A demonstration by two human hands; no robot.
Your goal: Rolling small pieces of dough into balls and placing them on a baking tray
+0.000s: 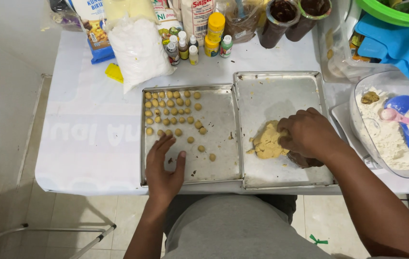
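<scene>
Dough lump (267, 141): soft, sticky, tears easily; my right hand (306, 132) fingers pinch its edge. Left hand (163, 165) flat, released, on tray (223, 168) beside dough balls (173, 111).

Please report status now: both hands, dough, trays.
Left hand flat on left tray, open. Right hand pinching dough lump. Dough balls rowed; nothing blocking.

We see the left hand (164, 167) flat on the left tray (223, 163) at centre frame, below rows of dough balls (171, 111), while the right hand (307, 133) digs into the dough lump (266, 141) on the right tray (281, 93).
</scene>
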